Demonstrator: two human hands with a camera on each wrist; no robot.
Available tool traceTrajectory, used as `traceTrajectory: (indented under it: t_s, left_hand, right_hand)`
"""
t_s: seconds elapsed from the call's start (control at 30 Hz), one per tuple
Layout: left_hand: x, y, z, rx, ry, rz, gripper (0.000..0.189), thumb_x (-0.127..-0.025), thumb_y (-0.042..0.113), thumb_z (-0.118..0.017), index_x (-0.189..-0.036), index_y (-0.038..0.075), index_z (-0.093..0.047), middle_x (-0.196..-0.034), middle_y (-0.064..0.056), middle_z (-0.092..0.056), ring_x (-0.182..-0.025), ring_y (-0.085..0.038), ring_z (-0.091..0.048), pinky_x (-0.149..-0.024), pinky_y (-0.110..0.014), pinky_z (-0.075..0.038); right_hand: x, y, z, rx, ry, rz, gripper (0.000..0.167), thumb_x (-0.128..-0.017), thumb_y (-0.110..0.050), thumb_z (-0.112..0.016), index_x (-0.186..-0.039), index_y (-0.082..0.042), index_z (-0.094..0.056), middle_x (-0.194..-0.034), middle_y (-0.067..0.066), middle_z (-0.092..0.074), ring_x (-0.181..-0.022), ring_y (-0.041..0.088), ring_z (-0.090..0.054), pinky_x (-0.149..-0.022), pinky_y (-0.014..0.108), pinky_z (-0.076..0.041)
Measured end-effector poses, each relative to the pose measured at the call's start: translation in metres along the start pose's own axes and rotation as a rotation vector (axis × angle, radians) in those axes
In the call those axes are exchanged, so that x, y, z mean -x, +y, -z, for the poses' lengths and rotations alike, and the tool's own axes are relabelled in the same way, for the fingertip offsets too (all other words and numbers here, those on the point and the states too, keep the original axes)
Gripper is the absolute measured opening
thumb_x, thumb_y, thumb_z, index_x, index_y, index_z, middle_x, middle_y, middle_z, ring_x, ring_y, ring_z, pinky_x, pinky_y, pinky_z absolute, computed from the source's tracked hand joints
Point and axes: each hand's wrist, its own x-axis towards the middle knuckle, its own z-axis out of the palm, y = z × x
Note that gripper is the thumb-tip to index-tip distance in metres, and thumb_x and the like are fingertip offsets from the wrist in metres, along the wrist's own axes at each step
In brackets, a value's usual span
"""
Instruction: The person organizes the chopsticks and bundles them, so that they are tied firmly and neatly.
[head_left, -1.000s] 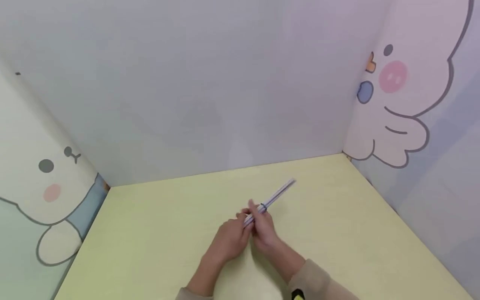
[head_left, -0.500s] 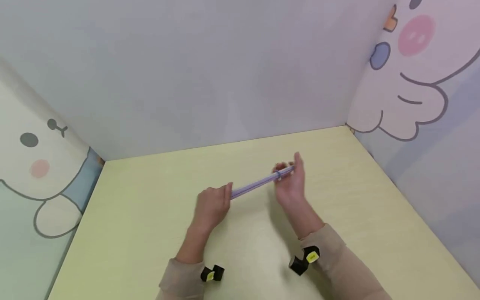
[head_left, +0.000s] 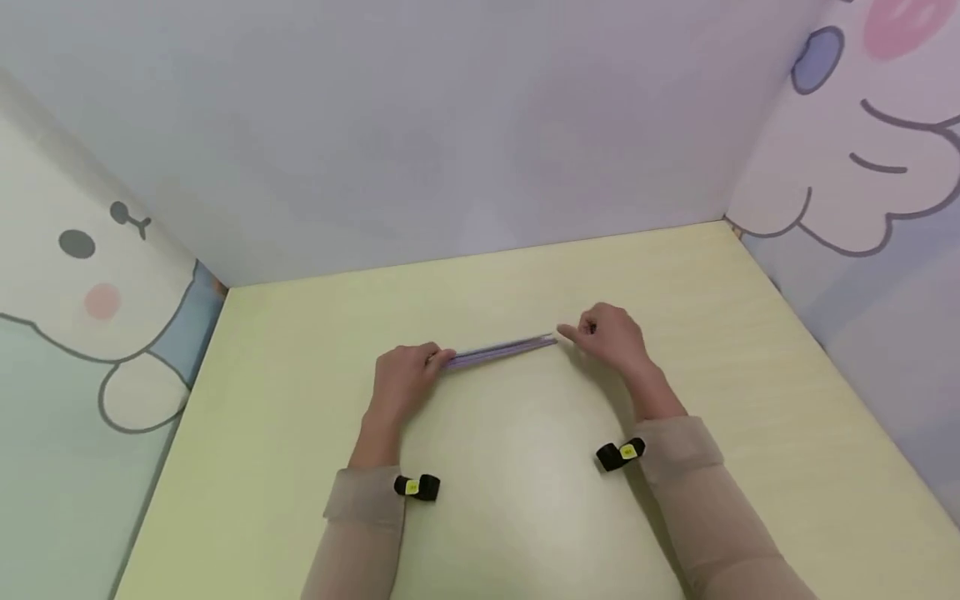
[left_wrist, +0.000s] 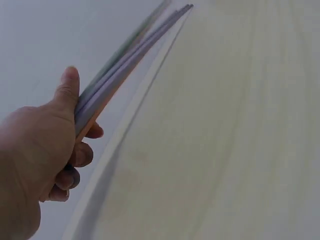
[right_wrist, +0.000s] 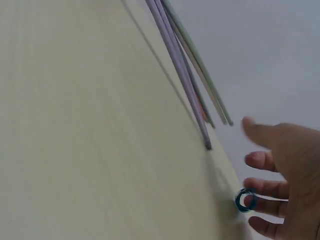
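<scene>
My left hand [head_left: 405,375] grips one end of a bundle of thin coloured sticks [head_left: 498,353], thumb along the top and fingers curled beneath. Purple, green and orange show among the sticks in the left wrist view, and their far ends fan slightly apart. Just beyond those loose ends is my right hand [head_left: 611,337], apart from the sticks. In the right wrist view a small dark teal rubber band [right_wrist: 238,201] loops at a fingertip of the right hand, whose fingers are bent. The stick ends inside the left hand are hidden.
A pale yellow table [head_left: 487,500] lies under both hands. Behind it rises a plain grey-white wall [head_left: 450,125], with cartoon-printed panels on the left and right. Small black devices with yellow labels sit at both sleeve cuffs.
The right hand has slid along the bundle to the right and off its end, taking the band with it. The left hand has moved left, still holding the sticks, which now spread apart.
</scene>
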Motion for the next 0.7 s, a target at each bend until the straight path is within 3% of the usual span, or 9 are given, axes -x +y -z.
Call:
traceTrajectory:
  t_s: [0.03,0.1,0.17,0.23,0.3,0.4,0.47,0.57,0.7]
  left_hand:
    - [-0.003,0.001,-0.003,0.011,-0.002,-0.005,0.036,-0.096,0.051,-0.061,-0.087,0.019,-0.074,-0.068,0.005,-0.065,-0.059,-0.016,-0.057,-0.055,-0.034,-0.044]
    - [-0.008,0.004,-0.007,0.045,-0.003,-0.032,0.033,-0.096,0.048,-0.063,-0.094,0.018,-0.076,-0.081,0.003,-0.070,-0.072,-0.020,-0.063,-0.065,-0.038,-0.048]
    - [-0.011,0.008,-0.009,0.078,-0.015,-0.051,0.031,-0.095,0.045,-0.066,-0.102,0.016,-0.077,-0.096,-0.001,-0.070,-0.089,-0.024,-0.064,-0.078,-0.042,-0.049]
    - [-0.012,0.011,-0.008,0.115,-0.082,-0.056,0.038,-0.092,0.047,-0.071,-0.114,0.015,-0.075,-0.113,-0.005,-0.065,-0.105,-0.027,-0.060,-0.091,-0.047,-0.045]
    - [-0.011,0.015,-0.004,0.129,-0.192,-0.054,0.058,-0.085,0.053,-0.076,-0.128,0.014,-0.069,-0.130,-0.008,-0.059,-0.121,-0.029,-0.053,-0.102,-0.051,-0.039]
    - [-0.008,0.019,0.005,0.139,-0.301,-0.046,0.074,-0.078,0.052,-0.083,-0.138,0.013,-0.062,-0.137,-0.008,-0.055,-0.126,-0.029,-0.050,-0.107,-0.050,-0.035]
    - [-0.005,0.019,0.008,0.141,-0.300,-0.033,0.069,-0.078,0.046,-0.085,-0.135,0.012,-0.065,-0.133,-0.007,-0.058,-0.121,-0.028,-0.053,-0.106,-0.049,-0.036]
    - [-0.001,0.014,0.010,0.154,-0.249,0.027,0.056,-0.081,0.037,-0.085,-0.129,0.012,-0.069,-0.126,-0.008,-0.059,-0.114,-0.029,-0.055,-0.105,-0.049,-0.036]
    - [0.005,0.005,0.012,0.200,-0.289,0.135,0.071,-0.084,0.037,-0.083,-0.144,0.013,-0.055,-0.147,-0.013,-0.046,-0.133,-0.034,-0.044,-0.113,-0.051,-0.030]
  right_hand:
    - [0.001,0.002,-0.005,0.071,-0.049,0.071,0.042,-0.096,-0.047,-0.065,-0.091,-0.005,-0.069,-0.108,0.017,-0.064,-0.099,0.034,-0.060,-0.086,0.051,-0.046]
    - [0.004,0.002,-0.014,0.079,-0.129,0.164,0.049,-0.094,-0.044,-0.070,-0.124,-0.005,-0.064,-0.142,0.020,-0.049,-0.131,0.040,-0.046,-0.103,0.060,-0.037]
    - [0.008,0.000,-0.023,0.073,-0.210,0.259,0.064,-0.093,-0.038,-0.072,-0.144,-0.006,-0.050,-0.158,0.020,-0.033,-0.146,0.041,-0.028,-0.113,0.063,-0.024]
    - [0.015,-0.002,-0.030,0.086,-0.239,0.314,0.064,-0.092,-0.031,-0.074,-0.147,-0.009,-0.050,-0.157,0.017,-0.038,-0.146,0.038,-0.031,-0.114,0.059,-0.025]
    - [0.020,-0.003,-0.036,0.099,-0.213,0.338,0.053,-0.092,-0.025,-0.076,-0.140,-0.010,-0.059,-0.144,0.015,-0.052,-0.133,0.037,-0.045,-0.109,0.055,-0.034]
    - [0.026,-0.003,-0.038,0.093,-0.145,0.314,0.039,-0.089,-0.020,-0.079,-0.126,-0.012,-0.070,-0.119,0.009,-0.063,-0.109,0.030,-0.056,-0.094,0.048,-0.043]
    - [0.028,-0.001,-0.034,0.073,-0.162,0.300,0.037,-0.088,-0.023,-0.080,-0.123,-0.013,-0.072,-0.112,0.007,-0.064,-0.101,0.028,-0.056,-0.090,0.047,-0.043]
    - [0.030,0.002,-0.019,0.040,-0.238,0.274,0.043,-0.087,-0.026,-0.082,-0.125,-0.011,-0.071,-0.115,0.008,-0.064,-0.106,0.028,-0.057,-0.095,0.047,-0.043]
    - [0.028,0.009,0.009,0.072,-0.308,0.164,0.044,-0.083,-0.019,-0.084,-0.122,-0.004,-0.070,-0.117,0.013,-0.064,-0.109,0.031,-0.057,-0.097,0.050,-0.043]
